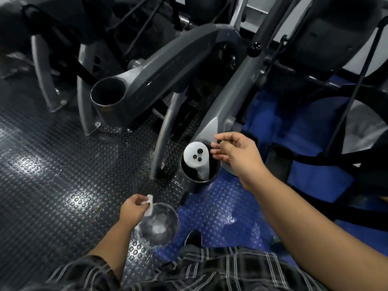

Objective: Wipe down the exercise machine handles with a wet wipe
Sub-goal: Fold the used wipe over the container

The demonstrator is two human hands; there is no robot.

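Studded rubber floor (42, 164) fills the view, black on the left and blue under the person's feet, and the grey machine (168, 59) stands across it with its frame sloping down toward the camera. A curved bar (165, 131) drops from the frame to the floor beside the near cup holder (197, 182); whether it is one of the handles to be wiped I cannot tell. A second, empty cup holder (92, 95) sits farther off to the left. The bin (168, 211) stands on the floor near the feet, with crumpled white wipes lying in it, so it seems placed there to catch used ones. A white device (194, 156) with black buttons stands in the near cup holder, probably parked there to free both hands. The right hand (237, 154) hangs just beside that holder's rim, fingers bent loosely; a small dark round shape shows at the thumb tip, and I cannot tell whether it is pinched or belongs to the device behind. The left hand (134, 208) is lowered at the bin's near edge, thumb and fingers pinching the wipe (149, 203), which dangles over the rim. Held there, the wipe looks about to be thrown away, which suggests a pass of wiping is done
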